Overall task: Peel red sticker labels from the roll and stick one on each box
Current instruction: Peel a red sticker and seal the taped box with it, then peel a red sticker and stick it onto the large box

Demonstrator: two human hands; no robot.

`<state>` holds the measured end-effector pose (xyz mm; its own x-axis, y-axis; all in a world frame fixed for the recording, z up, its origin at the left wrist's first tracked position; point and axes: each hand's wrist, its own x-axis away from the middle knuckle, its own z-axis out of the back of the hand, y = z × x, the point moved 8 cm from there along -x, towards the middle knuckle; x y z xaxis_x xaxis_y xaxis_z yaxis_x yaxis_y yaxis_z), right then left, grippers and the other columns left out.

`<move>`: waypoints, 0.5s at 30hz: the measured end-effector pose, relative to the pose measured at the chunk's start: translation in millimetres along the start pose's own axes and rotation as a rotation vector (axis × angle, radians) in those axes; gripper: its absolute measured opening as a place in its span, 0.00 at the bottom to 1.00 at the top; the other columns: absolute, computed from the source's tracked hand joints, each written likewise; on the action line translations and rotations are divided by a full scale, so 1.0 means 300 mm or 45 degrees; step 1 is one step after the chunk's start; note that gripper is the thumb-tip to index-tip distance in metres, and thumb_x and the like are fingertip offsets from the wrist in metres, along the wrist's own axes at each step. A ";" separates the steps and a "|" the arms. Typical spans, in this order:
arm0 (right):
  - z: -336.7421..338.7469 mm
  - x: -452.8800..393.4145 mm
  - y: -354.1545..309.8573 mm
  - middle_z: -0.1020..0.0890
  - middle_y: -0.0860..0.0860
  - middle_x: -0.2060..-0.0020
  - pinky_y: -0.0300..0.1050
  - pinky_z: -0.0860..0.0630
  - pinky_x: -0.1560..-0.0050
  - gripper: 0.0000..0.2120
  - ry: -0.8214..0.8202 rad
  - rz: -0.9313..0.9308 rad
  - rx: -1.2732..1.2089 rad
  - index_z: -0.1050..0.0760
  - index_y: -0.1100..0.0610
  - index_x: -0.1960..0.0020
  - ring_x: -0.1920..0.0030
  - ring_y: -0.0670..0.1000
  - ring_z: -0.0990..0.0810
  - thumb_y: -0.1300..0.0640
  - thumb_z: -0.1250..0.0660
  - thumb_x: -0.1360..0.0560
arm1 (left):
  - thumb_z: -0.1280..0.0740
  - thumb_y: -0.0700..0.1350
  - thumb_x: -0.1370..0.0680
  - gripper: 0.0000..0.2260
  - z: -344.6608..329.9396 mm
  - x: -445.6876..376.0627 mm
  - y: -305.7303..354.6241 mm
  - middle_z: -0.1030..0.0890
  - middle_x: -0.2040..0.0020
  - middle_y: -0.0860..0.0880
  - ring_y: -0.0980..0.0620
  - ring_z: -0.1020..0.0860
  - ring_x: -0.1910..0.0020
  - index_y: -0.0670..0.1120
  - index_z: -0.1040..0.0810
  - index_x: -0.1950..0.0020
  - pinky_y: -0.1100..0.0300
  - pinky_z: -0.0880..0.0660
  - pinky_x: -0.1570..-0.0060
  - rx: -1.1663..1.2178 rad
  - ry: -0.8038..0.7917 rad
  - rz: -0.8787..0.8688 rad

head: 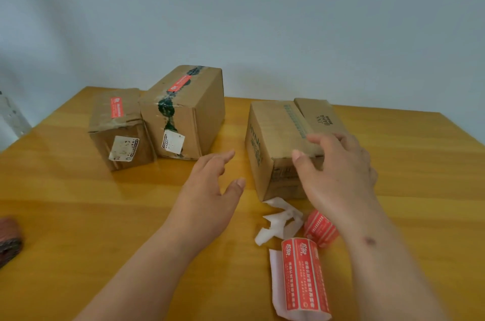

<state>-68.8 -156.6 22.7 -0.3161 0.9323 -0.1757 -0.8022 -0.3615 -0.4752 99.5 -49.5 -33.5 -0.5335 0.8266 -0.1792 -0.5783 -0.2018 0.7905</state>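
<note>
Just below right hand (pixel 338 171): sticker roll (pixel 304 278); fingers maybe touching box (pixel 283 142).

Glossy varnished wood tabletop (pixel 78 215), matt brown cardboard boxes (pixel 181 115) at 12 o'clock, shiny red sticker roll (pixel 304 278) at 5 o'clock, crumpled white backing paper (pixel 280 221)

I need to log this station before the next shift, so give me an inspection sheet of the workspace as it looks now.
Surface: wooden table, glossy.
Job's things: left box and middle box each carry a red sticker; right box shows none; label roll and label strip lie near the front.
Clutter: white backing scraps; dark object at left edge.
Hands: left hand open, above table; right hand open, at right box.
Cables: nothing seen.
Surroundings: plain wall.
</note>
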 end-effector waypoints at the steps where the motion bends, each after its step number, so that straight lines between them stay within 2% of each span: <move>1: 0.019 0.004 0.015 0.34 0.48 0.34 0.57 0.41 0.33 0.18 0.017 -0.005 0.016 0.32 0.44 0.35 0.32 0.55 0.38 0.42 0.40 0.24 | 0.35 0.49 0.21 0.21 0.001 0.006 0.013 0.31 0.37 0.61 0.63 0.30 0.40 0.57 0.33 0.28 0.73 0.34 0.47 0.001 0.015 -0.009; 4: 0.050 0.036 0.063 0.29 0.45 0.43 0.55 0.35 0.36 0.07 0.015 0.013 0.030 0.28 0.44 0.46 0.41 0.53 0.29 0.47 0.38 0.24 | 0.34 0.47 0.21 0.16 -0.014 0.032 0.049 0.27 0.42 0.61 0.65 0.28 0.45 0.56 0.27 0.34 0.71 0.30 0.47 -0.006 0.004 -0.027; 6: 0.048 0.072 0.086 0.28 0.42 0.49 0.55 0.31 0.38 0.02 -0.026 0.053 -0.013 0.28 0.43 0.52 0.49 0.49 0.27 0.50 0.36 0.25 | 0.35 0.47 0.21 0.13 -0.046 0.055 0.071 0.25 0.44 0.61 0.66 0.27 0.46 0.56 0.25 0.37 0.74 0.31 0.51 -0.005 -0.038 -0.031; 9: 0.030 0.132 0.126 0.31 0.39 0.55 0.53 0.33 0.39 0.07 -0.068 0.092 -0.002 0.30 0.41 0.59 0.53 0.45 0.31 0.52 0.36 0.25 | 0.36 0.47 0.20 0.09 -0.117 0.097 0.086 0.26 0.49 0.64 0.68 0.27 0.51 0.58 0.24 0.41 0.77 0.31 0.61 0.028 -0.136 0.035; 11: 0.037 0.163 0.142 0.31 0.38 0.57 0.53 0.33 0.40 0.13 -0.016 0.140 -0.007 0.34 0.40 0.63 0.56 0.45 0.30 0.55 0.35 0.26 | 0.37 0.47 0.19 0.09 -0.164 0.122 0.092 0.25 0.48 0.64 0.66 0.26 0.50 0.58 0.23 0.42 0.76 0.31 0.62 0.031 -0.197 0.069; 13: 0.054 0.189 0.147 0.31 0.38 0.58 0.55 0.30 0.44 0.15 0.039 0.187 -0.049 0.34 0.41 0.63 0.60 0.47 0.30 0.58 0.33 0.28 | 0.37 0.46 0.19 0.11 -0.201 0.139 0.090 0.24 0.44 0.61 0.65 0.26 0.50 0.57 0.24 0.39 0.76 0.32 0.61 0.029 -0.246 0.095; 15: 0.053 0.216 0.136 0.32 0.39 0.59 0.56 0.27 0.50 0.13 0.051 0.280 -0.066 0.32 0.42 0.61 0.59 0.47 0.30 0.59 0.32 0.30 | 0.38 0.44 0.19 0.12 -0.227 0.149 0.080 0.25 0.42 0.59 0.63 0.26 0.51 0.57 0.25 0.37 0.76 0.32 0.63 0.027 -0.312 0.136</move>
<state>-130.2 -111.2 5.6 -0.4590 0.8313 -0.3134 -0.6890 -0.5558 -0.4651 19.7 -53.3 -62.4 -0.4238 0.9043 0.0509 -0.5125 -0.2858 0.8097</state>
